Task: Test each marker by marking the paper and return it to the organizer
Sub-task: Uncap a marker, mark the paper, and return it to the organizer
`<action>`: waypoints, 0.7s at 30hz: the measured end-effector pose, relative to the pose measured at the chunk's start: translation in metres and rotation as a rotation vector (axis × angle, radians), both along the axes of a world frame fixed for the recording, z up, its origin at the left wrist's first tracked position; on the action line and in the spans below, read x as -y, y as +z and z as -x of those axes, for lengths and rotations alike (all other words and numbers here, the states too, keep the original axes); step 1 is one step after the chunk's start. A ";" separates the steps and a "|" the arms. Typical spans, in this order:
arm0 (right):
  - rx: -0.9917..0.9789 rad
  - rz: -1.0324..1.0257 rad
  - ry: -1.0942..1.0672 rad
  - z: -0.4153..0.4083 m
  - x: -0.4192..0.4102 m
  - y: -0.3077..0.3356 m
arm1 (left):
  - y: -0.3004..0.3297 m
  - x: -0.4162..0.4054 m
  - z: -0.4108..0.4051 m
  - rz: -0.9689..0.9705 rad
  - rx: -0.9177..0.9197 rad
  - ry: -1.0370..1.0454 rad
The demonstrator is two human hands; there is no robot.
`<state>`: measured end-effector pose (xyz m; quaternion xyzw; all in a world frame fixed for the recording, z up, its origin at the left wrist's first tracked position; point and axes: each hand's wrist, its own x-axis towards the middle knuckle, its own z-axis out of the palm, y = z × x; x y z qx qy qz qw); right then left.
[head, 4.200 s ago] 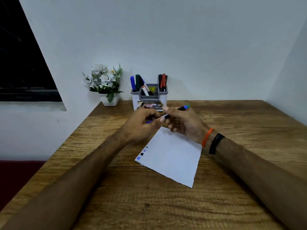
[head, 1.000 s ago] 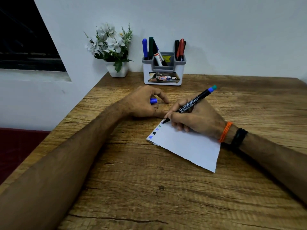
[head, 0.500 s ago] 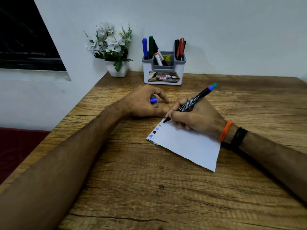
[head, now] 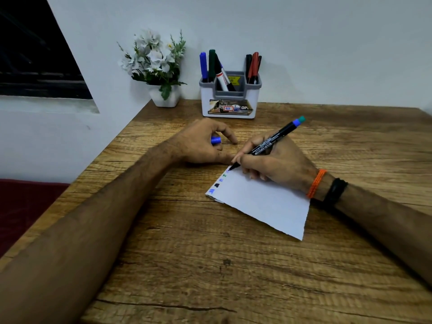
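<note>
My right hand [head: 278, 163] grips a black marker [head: 272, 142] with a blue and green end, its tip touching the far left corner of the white paper [head: 261, 202]. Several small colour marks run down the paper's left edge. My left hand [head: 201, 143] rests on the table beside the paper, fingers curled round a blue cap [head: 215, 139]. The white and grey organizer [head: 230, 99] stands at the back by the wall, holding several markers: blue and green ones on its left, black and red ones on its right.
A white pot of white flowers [head: 163, 90] stands left of the organizer at the table's back corner. The wooden table [head: 210, 265] has its left edge running diagonally near my left forearm. A dark window is at the upper left.
The camera dropped and came closer since the earliest frame, when both hands held the marker above the paper. Over the last second the marker tip crept slightly up the paper's left edge.
</note>
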<state>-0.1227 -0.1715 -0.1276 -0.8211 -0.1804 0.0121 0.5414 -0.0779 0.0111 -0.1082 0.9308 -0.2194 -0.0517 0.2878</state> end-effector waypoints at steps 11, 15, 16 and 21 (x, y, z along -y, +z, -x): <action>0.001 0.005 0.032 0.001 0.000 -0.001 | -0.003 -0.001 -0.003 -0.001 0.017 -0.007; -0.016 -0.031 0.011 -0.002 0.002 -0.002 | -0.005 -0.002 -0.006 -0.003 0.021 -0.013; -0.021 -0.054 0.015 -0.003 0.002 -0.003 | -0.006 -0.003 -0.007 -0.009 0.023 -0.016; -0.082 -0.274 0.040 -0.009 0.005 0.003 | -0.005 -0.004 -0.010 0.048 0.014 -0.002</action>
